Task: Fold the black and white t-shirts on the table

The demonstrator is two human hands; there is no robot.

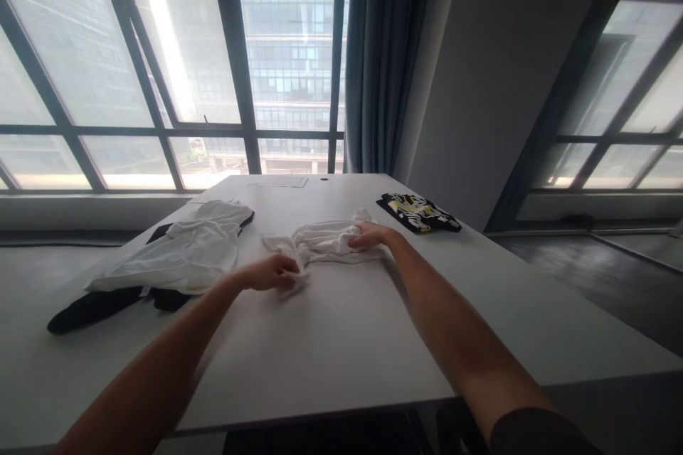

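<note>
A crumpled white garment (pixel 325 240) lies on the white table (pixel 320 341), stretched between both hands. At its near left end, my left hand (pixel 272 272) is closed on the cloth, and the piece there is blurred and slightly lifted. My right hand (pixel 369 235) has its fingers closed on the right part of the same garment, close to the table top. Folds run across the fabric between the hands.
Left of the hands lies a spread white garment (pixel 186 249) over black clothing (pixel 99 306). A folded black, white and yellow garment (pixel 419 213) sits by the table's right edge. Paper sheets (pixel 288 182) lie at the far end, near a dark round hole (pixel 324 179).
</note>
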